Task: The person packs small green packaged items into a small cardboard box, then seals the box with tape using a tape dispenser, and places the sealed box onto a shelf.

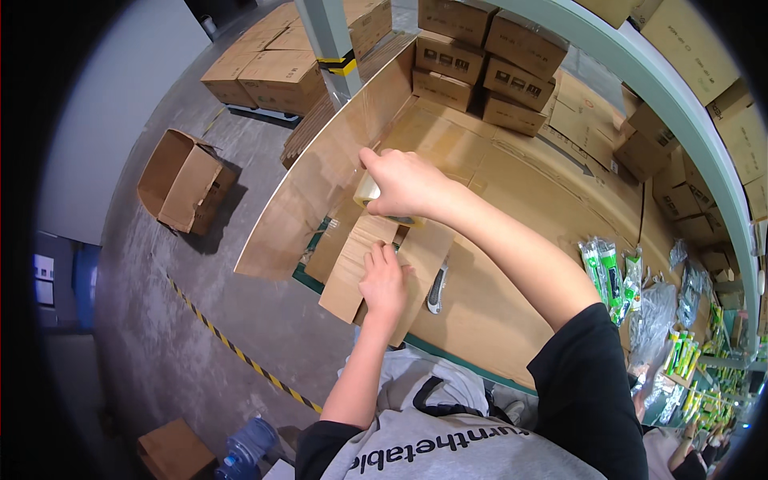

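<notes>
A small cardboard box (pixel 352 280) lies before me at the table's near left edge, its top flaps partly parted. My left hand (pixel 384 284) presses on these flaps, fingers bent over the gap between them. Just beyond, my right hand (pixel 408 182) grips a wide roll of clear tape (pixel 366 190) above the far end of the box. The fingers wrap round the roll and hide part of it. To the right of the box, a utility knife (pixel 437 290) rests on the cardboard-covered table (pixel 496 296).
A tall cardboard panel (pixel 320 172) borders the table's left side. Stacked cartons (pixel 512 76) stand at the back. Green-and-white packaged items (pixel 604 272) and clear plastic bags (pixel 654 312) lie at right. An opened carton (pixel 188 184) sits on the floor at left.
</notes>
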### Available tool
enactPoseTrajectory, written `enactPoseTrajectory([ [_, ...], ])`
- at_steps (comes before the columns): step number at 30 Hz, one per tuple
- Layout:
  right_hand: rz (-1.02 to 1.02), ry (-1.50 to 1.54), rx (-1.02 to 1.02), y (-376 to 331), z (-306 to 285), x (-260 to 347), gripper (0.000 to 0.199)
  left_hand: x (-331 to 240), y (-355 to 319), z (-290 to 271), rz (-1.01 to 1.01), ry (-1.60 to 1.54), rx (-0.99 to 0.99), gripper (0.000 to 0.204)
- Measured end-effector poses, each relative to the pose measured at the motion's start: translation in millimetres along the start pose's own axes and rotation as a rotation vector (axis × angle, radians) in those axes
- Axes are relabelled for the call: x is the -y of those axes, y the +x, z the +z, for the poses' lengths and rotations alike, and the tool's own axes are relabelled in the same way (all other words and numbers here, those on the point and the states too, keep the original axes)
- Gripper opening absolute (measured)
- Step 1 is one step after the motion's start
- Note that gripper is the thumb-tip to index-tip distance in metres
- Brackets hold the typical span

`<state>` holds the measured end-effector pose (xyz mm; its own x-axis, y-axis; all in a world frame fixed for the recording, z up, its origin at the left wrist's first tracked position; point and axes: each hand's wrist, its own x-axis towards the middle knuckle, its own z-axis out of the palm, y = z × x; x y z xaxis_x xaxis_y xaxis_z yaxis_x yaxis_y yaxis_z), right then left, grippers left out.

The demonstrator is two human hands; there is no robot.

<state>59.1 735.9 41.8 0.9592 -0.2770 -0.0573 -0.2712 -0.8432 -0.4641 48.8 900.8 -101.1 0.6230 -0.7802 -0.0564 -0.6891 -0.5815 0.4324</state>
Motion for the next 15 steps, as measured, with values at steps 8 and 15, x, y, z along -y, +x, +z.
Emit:
enactPoseTrajectory([
  [8,0.029,0.066,-0.028,-25.1,6.9,-18.4,0.054,-22.2,-7.3,35.9,0.077,0.376,-0.076,0.071],
  [15,0.046,0.138,-0.183,-61.0,30.8,-30.6,0.057,-14.2,-6.8,39.5,0.097,0.403,-0.033,0.078],
])
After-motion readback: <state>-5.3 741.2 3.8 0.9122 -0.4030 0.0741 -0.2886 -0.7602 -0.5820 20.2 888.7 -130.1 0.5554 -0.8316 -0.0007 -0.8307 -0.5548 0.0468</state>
